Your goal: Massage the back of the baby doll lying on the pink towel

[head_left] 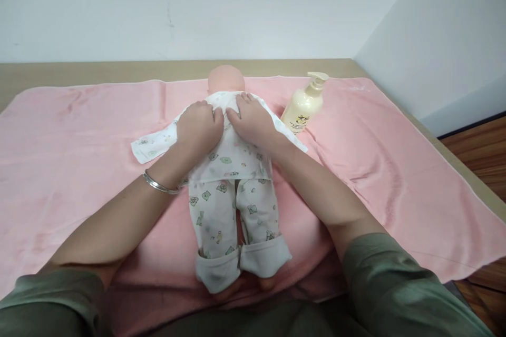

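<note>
A baby doll with a smooth bald head lies stretched out with its head away from me. No facial features show from here. It wears a white printed shirt and matching trousers with turned-up cuffs. My left hand rests on the left side of the shirt near the shoulder, thumb apart, fingertips partly hidden. On the other shoulder lies my right hand, its fingers stretched over the cloth and its thumb pointing inward. Both thumbs are close together at the upper middle. One sleeve spreads out flat to the left.
A cream pump bottle stands tilted just right of the doll. Under everything is a pink blanket, wrinkled at the right, over a wooden table. White walls border the table at the back and right.
</note>
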`<state>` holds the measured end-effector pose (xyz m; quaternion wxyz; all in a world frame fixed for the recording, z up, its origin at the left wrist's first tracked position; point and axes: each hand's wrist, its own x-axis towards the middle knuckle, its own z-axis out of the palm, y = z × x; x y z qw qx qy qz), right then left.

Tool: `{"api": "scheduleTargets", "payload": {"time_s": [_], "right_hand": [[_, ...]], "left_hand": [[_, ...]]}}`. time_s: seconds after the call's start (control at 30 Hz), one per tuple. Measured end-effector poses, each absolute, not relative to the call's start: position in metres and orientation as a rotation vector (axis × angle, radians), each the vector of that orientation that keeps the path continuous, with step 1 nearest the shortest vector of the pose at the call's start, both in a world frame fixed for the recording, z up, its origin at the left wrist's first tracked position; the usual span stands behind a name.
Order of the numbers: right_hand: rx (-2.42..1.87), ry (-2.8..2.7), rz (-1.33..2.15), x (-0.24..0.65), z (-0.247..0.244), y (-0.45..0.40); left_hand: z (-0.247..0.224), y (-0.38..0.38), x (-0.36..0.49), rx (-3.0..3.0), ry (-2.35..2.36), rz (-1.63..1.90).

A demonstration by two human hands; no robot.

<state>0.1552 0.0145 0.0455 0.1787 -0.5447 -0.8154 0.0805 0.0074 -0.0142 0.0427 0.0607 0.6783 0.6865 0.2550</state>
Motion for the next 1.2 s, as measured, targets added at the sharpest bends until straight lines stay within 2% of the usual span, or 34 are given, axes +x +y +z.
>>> {"api": "scheduleTargets", "payload": {"time_s": [0.1, 0.33, 0.43, 0.8, 1.2], "right_hand": [[-1.509, -2.35, 0.249, 0.16, 0.048, 0.025], [-1.513, -2.424, -0.104, 0.14, 0.047, -0.023], [-1.49, -2.469, -0.127, 0.133, 0.049, -0.035], [-1.585, -2.272, 0.322, 0.15, 0.043, 0.022], [-1.614, -2.298, 0.336, 0.149, 0.045, 0.02]], "left_hand": [[0.042, -0.023, 0.017, 2.204, 2.105, 0.718], [0.052, -0.002, -0.001, 2.168, 2.065, 0.373], [0.051, 0.008, -0.008, 2.163, 2.078, 0.277], [0.025, 0.0, 0.005, 1.952, 1.989, 0.971], [0.017, 0.004, 0.003, 1.913, 1.978, 1.026]]}}
